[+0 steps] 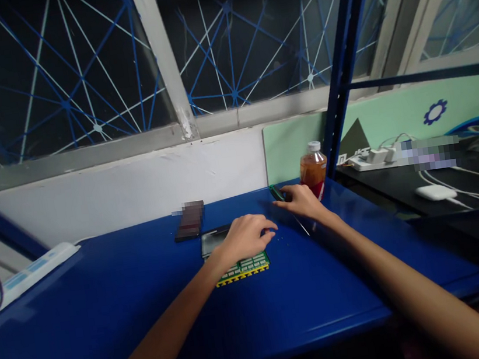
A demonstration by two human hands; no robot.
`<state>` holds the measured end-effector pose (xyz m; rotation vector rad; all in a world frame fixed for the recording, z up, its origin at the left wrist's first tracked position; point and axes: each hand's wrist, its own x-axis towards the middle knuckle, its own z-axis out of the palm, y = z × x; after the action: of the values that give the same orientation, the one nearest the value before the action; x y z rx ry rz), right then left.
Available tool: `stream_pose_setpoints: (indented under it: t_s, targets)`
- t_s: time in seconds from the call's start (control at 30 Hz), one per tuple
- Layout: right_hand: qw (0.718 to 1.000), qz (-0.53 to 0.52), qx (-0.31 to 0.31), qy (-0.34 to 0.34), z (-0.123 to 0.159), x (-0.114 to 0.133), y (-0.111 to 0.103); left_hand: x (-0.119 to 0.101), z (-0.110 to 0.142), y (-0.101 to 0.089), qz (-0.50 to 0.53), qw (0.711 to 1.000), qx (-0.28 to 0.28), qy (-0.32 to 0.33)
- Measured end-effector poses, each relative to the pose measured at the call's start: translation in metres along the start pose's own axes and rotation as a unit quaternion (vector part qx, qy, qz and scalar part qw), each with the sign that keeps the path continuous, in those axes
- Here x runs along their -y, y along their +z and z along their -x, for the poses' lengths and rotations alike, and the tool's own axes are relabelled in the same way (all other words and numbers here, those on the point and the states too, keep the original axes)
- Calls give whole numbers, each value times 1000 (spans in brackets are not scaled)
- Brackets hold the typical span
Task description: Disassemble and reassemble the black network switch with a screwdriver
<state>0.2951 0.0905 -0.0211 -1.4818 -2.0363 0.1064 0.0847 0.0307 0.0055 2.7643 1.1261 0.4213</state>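
Right fingers (285,190) touch a green-handled screwdriver (275,193), grip unclear; a sideways swing could topple the amber-filled plastic bottle (313,167). Left fingers (270,236) curl loosely, empty.

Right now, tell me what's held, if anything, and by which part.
The right hand is at the screwdriver handle; whether it grips cannot be told. The left hand shows nothing held.

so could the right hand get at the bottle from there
Probably yes: the bottle stands close by the right hand, its cap and upper part uncovered. The fingers are at the screwdriver, though, so may need to leave it first.
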Motion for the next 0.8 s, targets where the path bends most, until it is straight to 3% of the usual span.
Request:
stream_pose_setpoints:
  t_s: [0.27,0.43,0.63,0.8]
  targets:
    - [996,60,68,2,3,4,10,41,55,-24,26,998,-29,-40]
    - [991,88,103,-1,7,9,16,64,81,-26,39,997,-53,-46]
    - [986,123,113,-8,11,11,25,71,98,-19,51,996,-52,-55]
    - [983,149,109,-9,13,12,26,67,102,-26,34,997,-42,-46]
